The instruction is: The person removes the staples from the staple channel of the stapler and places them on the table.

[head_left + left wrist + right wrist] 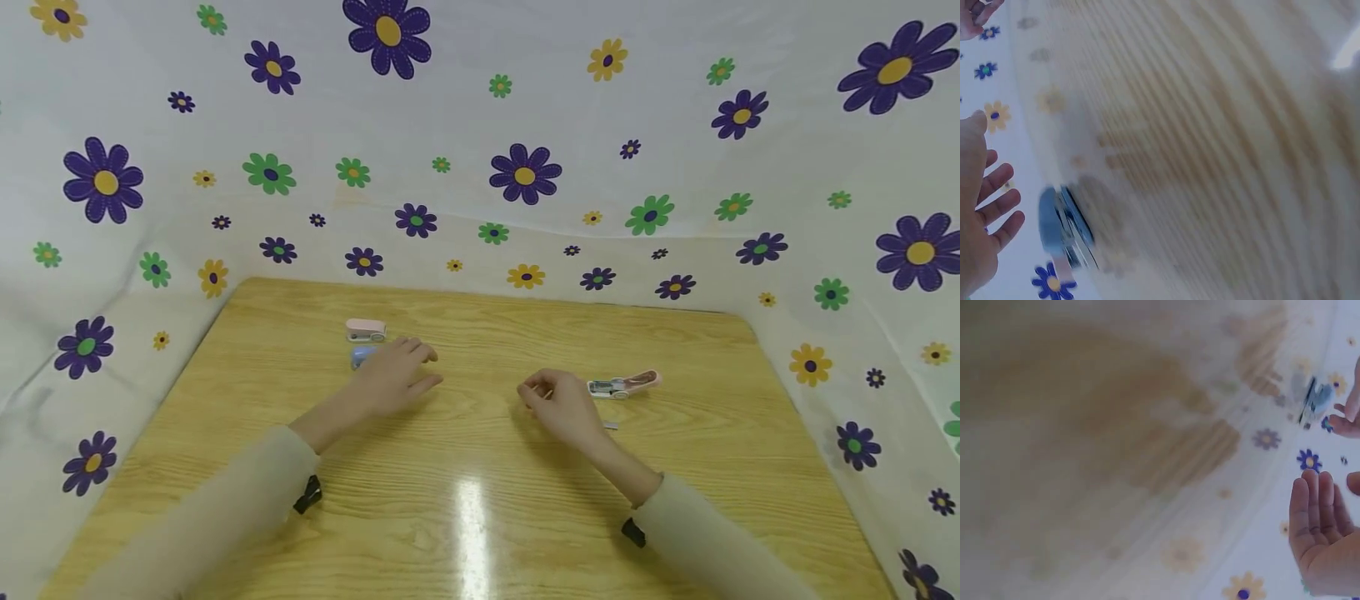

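Note:
My left hand (pixel 390 379) hovers with its fingers spread, partly covering a blue stapler (pixel 363 356). In the left wrist view the blue stapler (pixel 1051 222) lies beside the fingers, apart from them. Just behind it on the table is a pink stapler (pixel 366 330). My right hand (pixel 561 404) is bent at the fingers in the head view, left of a second pink stapler (pixel 624 385) whose top is swung back. The right wrist view has that hand's fingers (pixel 1314 512) fairly straight, thumb apart, with no object visible between them. A small grey strip (pixel 611 426), perhaps staples, lies by the right wrist.
Everything lies on a wood-grain table (pixel 480 467) with a shiny light reflection near the front. A white flowered cloth (pixel 450 117) stands behind the table and along both sides. Black wrist straps (pixel 307 495) show below the pale sleeves.

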A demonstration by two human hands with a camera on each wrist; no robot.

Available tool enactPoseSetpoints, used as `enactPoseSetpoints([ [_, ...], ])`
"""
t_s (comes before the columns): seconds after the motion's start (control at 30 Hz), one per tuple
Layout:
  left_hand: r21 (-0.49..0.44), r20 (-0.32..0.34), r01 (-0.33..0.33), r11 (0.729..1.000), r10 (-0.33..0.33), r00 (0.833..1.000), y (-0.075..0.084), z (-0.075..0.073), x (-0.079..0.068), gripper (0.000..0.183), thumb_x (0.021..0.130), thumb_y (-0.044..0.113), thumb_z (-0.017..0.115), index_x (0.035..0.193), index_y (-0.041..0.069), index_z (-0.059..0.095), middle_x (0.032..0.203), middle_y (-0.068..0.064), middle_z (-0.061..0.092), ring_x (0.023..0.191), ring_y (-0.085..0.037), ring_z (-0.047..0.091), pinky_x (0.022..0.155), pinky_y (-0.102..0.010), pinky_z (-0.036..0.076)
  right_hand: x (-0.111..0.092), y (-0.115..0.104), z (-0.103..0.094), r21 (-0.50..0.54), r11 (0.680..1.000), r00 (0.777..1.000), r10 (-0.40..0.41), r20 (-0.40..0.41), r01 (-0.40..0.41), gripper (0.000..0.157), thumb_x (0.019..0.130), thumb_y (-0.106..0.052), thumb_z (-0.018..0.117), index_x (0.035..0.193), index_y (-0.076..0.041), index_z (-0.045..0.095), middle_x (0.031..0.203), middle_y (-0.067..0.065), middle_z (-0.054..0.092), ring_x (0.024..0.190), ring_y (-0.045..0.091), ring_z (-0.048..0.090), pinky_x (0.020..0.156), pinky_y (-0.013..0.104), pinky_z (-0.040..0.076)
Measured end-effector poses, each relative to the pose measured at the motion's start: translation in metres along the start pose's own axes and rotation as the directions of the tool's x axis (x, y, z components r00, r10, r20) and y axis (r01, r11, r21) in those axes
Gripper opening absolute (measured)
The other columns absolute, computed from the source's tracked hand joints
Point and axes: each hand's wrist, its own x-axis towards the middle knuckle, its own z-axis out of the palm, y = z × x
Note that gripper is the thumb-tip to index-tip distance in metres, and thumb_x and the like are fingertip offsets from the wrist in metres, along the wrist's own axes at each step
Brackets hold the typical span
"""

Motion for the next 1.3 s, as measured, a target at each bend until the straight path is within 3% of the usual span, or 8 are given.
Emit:
enactPoseSetpoints([
  [0.13, 0.062, -0.095, 0.011, 0.998, -0.005, 0.995, -0.032, -0.008, -0.023, 0.040, 0.104, 0.040, 0.066, 0.124, 0.005, 0.067, 0.119, -0.012, 0.071, 0.113, -0.032, 0.068, 0.098, -0.048, 0.057, 0.021, -0.024, 0.028, -0.083, 0.985, 0.987, -0.146, 0.071, 0.152, 0.016, 0.102, -0.025, 0.069, 0.103, -0.011, 0.077, 0.085, 0.002, 0.074, 0.072, 0.009, 0.061, 0.065, 0.023, 0.050],
  [0.23, 0.110, -0.163, 0.000, 0.994, 0.018, 0.986, -0.051, -0.012, -0.037, 0.038, 0.100, 0.036, 0.072, 0.120, 0.003, 0.067, 0.115, -0.014, 0.071, 0.109, -0.034, 0.068, 0.096, -0.051, 0.057, 0.039, -0.040, 0.044, -0.183, 0.944, 0.956, -0.247, 0.158, 0.274, 0.018, 0.103, -0.027, 0.067, 0.106, -0.012, 0.077, 0.090, 0.000, 0.074, 0.076, 0.009, 0.062, 0.069, 0.024, 0.052],
  [0.33, 0.168, -0.176, 0.018, 0.986, 0.012, 0.984, -0.067, -0.014, -0.047, 0.042, 0.099, 0.037, 0.073, 0.119, 0.001, 0.067, 0.114, -0.017, 0.071, 0.107, -0.035, 0.068, 0.095, -0.051, 0.057, 0.056, -0.053, 0.060, -0.328, 0.865, 0.921, -0.318, 0.226, 0.380, 0.023, 0.105, -0.032, 0.065, 0.112, -0.012, 0.075, 0.098, 0.001, 0.075, 0.083, 0.011, 0.069, 0.069, 0.024, 0.055],
  [0.5, 0.173, -0.111, 0.116, 0.978, -0.097, 0.989, -0.087, -0.012, -0.054, 0.053, 0.104, 0.045, 0.064, 0.131, 0.000, 0.062, 0.126, -0.021, 0.069, 0.120, -0.040, 0.065, 0.107, -0.057, 0.052, 0.082, -0.064, 0.086, -0.531, 0.702, 0.879, -0.349, 0.325, 0.475, 0.032, 0.107, -0.040, 0.060, 0.123, -0.015, 0.072, 0.109, 0.000, 0.074, 0.093, 0.013, 0.072, 0.071, 0.024, 0.059],
  [0.77, 0.149, -0.058, 0.146, 0.978, -0.138, 0.989, -0.103, -0.007, -0.055, 0.055, 0.107, 0.049, 0.058, 0.135, 0.002, 0.059, 0.131, -0.022, 0.066, 0.125, -0.042, 0.062, 0.106, -0.061, 0.051, 0.108, -0.086, 0.117, -0.679, 0.473, 0.827, -0.317, 0.464, 0.561, 0.040, 0.111, -0.045, 0.049, 0.136, -0.017, 0.062, 0.128, 0.001, 0.068, 0.116, 0.019, 0.066, 0.098, 0.035, 0.058],
  [1.07, 0.191, -0.033, 0.091, 0.977, -0.086, 0.996, -0.108, -0.001, -0.055, 0.042, 0.109, 0.046, 0.053, 0.127, 0.008, 0.062, 0.123, -0.016, 0.065, 0.116, -0.036, 0.063, 0.099, -0.056, 0.054, 0.129, -0.089, 0.143, -0.759, 0.287, 0.802, -0.350, 0.485, 0.584, 0.044, 0.111, -0.054, 0.042, 0.133, -0.019, 0.059, 0.124, -0.002, 0.065, 0.116, 0.017, 0.065, 0.095, 0.032, 0.057],
  [1.17, 0.195, -0.045, 0.076, 0.978, -0.069, 0.997, -0.106, 0.000, -0.053, 0.036, 0.110, 0.042, 0.054, 0.124, 0.010, 0.063, 0.118, -0.014, 0.065, 0.111, -0.034, 0.062, 0.096, -0.055, 0.055, 0.131, -0.089, 0.146, -0.771, 0.252, 0.797, -0.359, 0.486, 0.584, 0.040, 0.113, -0.050, 0.039, 0.130, -0.019, 0.059, 0.122, -0.002, 0.065, 0.114, 0.016, 0.065, 0.091, 0.031, 0.057],
  [1.3, 0.211, -0.038, 0.056, 0.976, -0.049, 0.998, -0.101, 0.001, -0.048, 0.039, 0.110, 0.043, 0.053, 0.129, 0.010, 0.064, 0.119, -0.014, 0.065, 0.114, -0.035, 0.063, 0.097, -0.056, 0.055, 0.128, -0.087, 0.142, -0.784, 0.245, 0.810, -0.324, 0.488, 0.570, 0.038, 0.114, -0.046, 0.038, 0.133, -0.019, 0.058, 0.125, -0.003, 0.065, 0.114, 0.015, 0.064, 0.090, 0.030, 0.056],
])
